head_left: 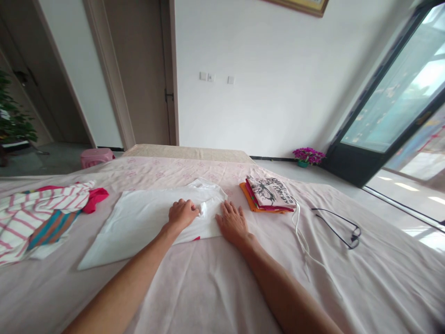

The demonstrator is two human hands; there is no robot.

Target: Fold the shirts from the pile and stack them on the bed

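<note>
A white shirt [139,218] lies spread on the pink-covered bed, with a small red patch showing at its near edge. My left hand [183,213] is closed on a bunched bit of the shirt's cloth near its right part. Flat on the shirt's right edge rests my right hand [233,222], fingers stretched out. Just right of that hand sits a stack of folded clothes [273,192], with a printed pale piece on top of red and orange ones.
Striped clothes [45,208] lie heaped at the left. Black-framed glasses [347,232] and a white cord [304,243] lie on the sheet [194,297] to the right. Beyond the bed are a pink stool [96,157] and purple flowers [308,156].
</note>
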